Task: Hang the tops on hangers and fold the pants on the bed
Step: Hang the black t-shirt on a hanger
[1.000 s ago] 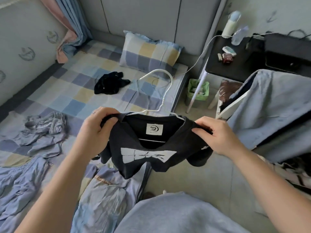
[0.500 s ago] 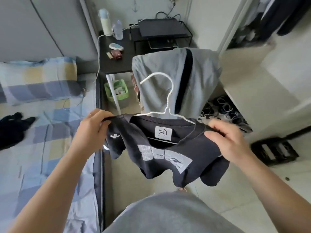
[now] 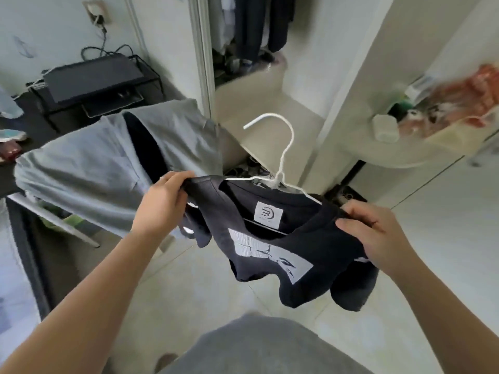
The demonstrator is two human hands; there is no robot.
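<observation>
- Top (image 3: 283,255) sits on a white hanger (image 3: 286,147), held in the air above the floor (image 3: 432,252).
- Left hand (image 3: 164,201) and right hand (image 3: 378,233): fingers curled, each pinching a shoulder.
- Keep the shoulders level; move one hand to the hanger before letting go.

tee (image 3: 310,255): black, white block print on chest, white label inside neck | state: on hanger, held in the air, left hand (image 3: 162,201) and right hand (image 3: 378,233) each gripping a shoulder, hem hanging crumpled | hanger (image 3: 286,147): white wire, arms inside neck, hook upward, opening left
</observation>
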